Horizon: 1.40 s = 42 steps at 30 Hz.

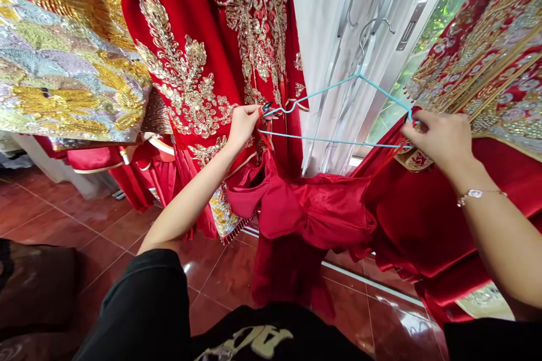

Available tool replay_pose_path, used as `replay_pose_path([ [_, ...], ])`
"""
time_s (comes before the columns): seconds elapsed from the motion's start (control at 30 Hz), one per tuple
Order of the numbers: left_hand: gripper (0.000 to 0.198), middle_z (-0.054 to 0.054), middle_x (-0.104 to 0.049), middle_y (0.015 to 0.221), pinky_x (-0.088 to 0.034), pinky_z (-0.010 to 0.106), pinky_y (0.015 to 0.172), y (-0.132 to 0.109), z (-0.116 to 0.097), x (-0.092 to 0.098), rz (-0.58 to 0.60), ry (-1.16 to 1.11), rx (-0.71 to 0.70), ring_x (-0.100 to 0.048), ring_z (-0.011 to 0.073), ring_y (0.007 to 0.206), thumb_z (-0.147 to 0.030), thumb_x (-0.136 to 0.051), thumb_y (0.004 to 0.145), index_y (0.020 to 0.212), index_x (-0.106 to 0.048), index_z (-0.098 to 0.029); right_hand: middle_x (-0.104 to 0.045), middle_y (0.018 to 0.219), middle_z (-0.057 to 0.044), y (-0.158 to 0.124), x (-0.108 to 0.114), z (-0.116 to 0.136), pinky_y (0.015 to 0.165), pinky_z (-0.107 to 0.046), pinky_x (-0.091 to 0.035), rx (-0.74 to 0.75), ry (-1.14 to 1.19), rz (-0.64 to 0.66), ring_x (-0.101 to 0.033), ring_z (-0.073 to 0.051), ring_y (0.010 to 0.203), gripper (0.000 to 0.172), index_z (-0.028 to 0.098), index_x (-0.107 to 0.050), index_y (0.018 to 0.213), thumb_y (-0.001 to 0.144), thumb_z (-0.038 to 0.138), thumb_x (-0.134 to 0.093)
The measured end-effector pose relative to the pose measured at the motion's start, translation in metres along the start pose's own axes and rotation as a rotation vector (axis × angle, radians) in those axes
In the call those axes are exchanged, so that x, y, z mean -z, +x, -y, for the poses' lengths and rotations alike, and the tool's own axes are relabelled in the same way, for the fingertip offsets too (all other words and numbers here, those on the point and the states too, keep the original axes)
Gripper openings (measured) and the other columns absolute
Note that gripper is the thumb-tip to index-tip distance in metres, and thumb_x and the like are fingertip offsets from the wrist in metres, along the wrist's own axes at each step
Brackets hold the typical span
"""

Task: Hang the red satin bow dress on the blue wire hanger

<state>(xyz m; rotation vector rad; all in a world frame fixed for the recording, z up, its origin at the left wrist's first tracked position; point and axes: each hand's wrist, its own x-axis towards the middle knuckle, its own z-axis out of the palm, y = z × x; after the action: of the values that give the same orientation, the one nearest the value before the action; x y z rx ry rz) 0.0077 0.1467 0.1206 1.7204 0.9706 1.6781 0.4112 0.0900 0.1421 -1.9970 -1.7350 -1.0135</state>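
Observation:
A light-blue wire hanger is held out level before me, its metal hook pointing away toward the window frame. My left hand pinches the hanger's left end, where a thin red strap also passes by the fingers. At the opposite end my right hand is closed around the hanger and red fabric of the strap. From these straps a plain red satin dress hangs below the bar, its top gathered and creased. The fingertips of my right hand are partly hidden.
A red jacket with gold embroidery hangs close behind my left hand. Left of it is a gold-sequinned garment. An embroidered red garment hangs at the right. A window frame stands behind; reddish tiles cover the floor.

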Motion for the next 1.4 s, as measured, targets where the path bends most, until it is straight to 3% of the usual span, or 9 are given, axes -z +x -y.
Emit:
replay_pose_path([
  [0.3,0.013,0.000,-0.062,0.060,-0.047,0.030,0.081,0.021,-0.038,-0.030,0.143,0.188,-0.206,-0.061,0.0131,0.066,-0.007,-0.067,0.080,0.069,-0.072,-0.009,-0.059,0.067,-0.010,-0.005,-0.003,0.005,0.058,-0.027,-0.020,0.037,0.169,0.004,-0.040,-0.014,0.059,0.028,0.017,-0.054,0.068,0.089,0.034,-0.046],
  [0.53,0.024,0.005,-0.066,0.083,-0.050,0.035,0.087,0.025,-0.042,0.003,0.636,0.338,-0.089,-0.064,0.0189,0.080,-0.007,-0.074,0.071,0.095,-0.074,-0.012,-0.060,0.074,-0.010,-0.009,-0.015,0.007,0.064,-0.028,-0.027,0.035,0.293,-0.035,-0.047,-0.017,0.069,0.026,0.018,-0.055,0.075,0.092,0.035,-0.044],
  [0.63,0.056,0.010,-0.062,0.120,-0.043,0.045,0.108,0.000,-0.034,0.020,0.483,0.411,-0.220,-0.059,0.0276,0.116,-0.012,-0.079,0.068,0.122,-0.066,-0.017,-0.064,0.094,-0.014,-0.017,-0.021,0.007,0.080,-0.032,-0.037,0.049,0.341,-0.070,-0.054,-0.023,0.090,0.031,0.016,-0.064,0.102,0.094,0.038,-0.044],
  [0.77,0.036,0.011,-0.056,0.128,-0.031,0.051,0.118,-0.071,-0.013,0.029,0.060,0.599,-0.517,-0.047,0.0300,0.132,-0.024,-0.064,0.087,0.124,-0.063,-0.021,-0.052,0.133,-0.019,-0.054,-0.031,0.004,0.108,-0.051,-0.032,-0.009,0.424,-0.414,-0.043,-0.033,0.130,0.056,0.019,-0.053,0.137,0.088,0.047,-0.054],
  [0.8,0.026,0.010,-0.060,0.120,-0.037,0.047,0.113,-0.091,-0.007,0.029,0.065,0.588,-0.540,-0.053,0.0275,0.123,-0.025,-0.059,0.092,0.117,-0.065,-0.022,-0.051,0.133,-0.019,-0.067,-0.034,0.003,0.109,-0.053,-0.031,-0.034,0.465,-0.505,-0.043,-0.034,0.131,0.056,0.019,-0.053,0.135,0.087,0.047,-0.056],
  [0.87,0.016,0.005,-0.068,0.103,-0.044,0.040,0.103,-0.127,0.003,0.028,0.357,0.534,-0.477,-0.062,0.0230,0.104,-0.025,-0.055,0.096,0.105,-0.068,-0.025,-0.056,0.121,-0.016,-0.094,-0.042,-0.001,0.104,-0.052,-0.039,-0.110,0.613,-0.536,-0.052,-0.031,0.121,0.045,0.020,-0.056,0.126,0.087,0.043,-0.052],
  [0.97,0.017,0.003,-0.072,0.089,-0.047,0.031,0.086,-0.158,0.010,0.025,0.772,0.430,-0.223,-0.063,0.0202,0.087,-0.033,-0.055,0.098,0.092,-0.068,-0.023,-0.062,0.101,-0.009,-0.126,-0.060,-0.006,0.091,-0.042,-0.049,-0.227,0.910,-0.041,-0.063,-0.023,0.094,0.034,0.022,-0.059,0.116,0.090,0.037,-0.042],
  [1.1,0.038,0.002,-0.061,0.071,-0.042,0.026,0.069,-0.159,0.009,0.023,0.929,0.328,-0.018,-0.054,0.0177,0.070,-0.045,-0.051,0.099,0.070,-0.057,-0.020,-0.068,0.083,-0.004,-0.145,-0.087,-0.004,0.082,-0.032,-0.052,-0.152,1.008,0.550,-0.065,-0.018,0.078,0.020,0.021,-0.069,0.090,0.074,0.028,-0.060],
  [1.4,0.039,-0.001,-0.049,0.070,-0.038,0.024,0.062,-0.140,-0.001,0.033,0.976,0.202,0.151,-0.043,0.0144,0.066,-0.047,-0.063,0.089,0.069,-0.044,-0.020,-0.068,0.077,-0.001,-0.144,-0.097,-0.009,0.073,-0.027,-0.047,-0.166,0.959,0.763,-0.060,-0.015,0.072,0.008,0.020,-0.062,0.075,0.068,0.020,-0.060],
])
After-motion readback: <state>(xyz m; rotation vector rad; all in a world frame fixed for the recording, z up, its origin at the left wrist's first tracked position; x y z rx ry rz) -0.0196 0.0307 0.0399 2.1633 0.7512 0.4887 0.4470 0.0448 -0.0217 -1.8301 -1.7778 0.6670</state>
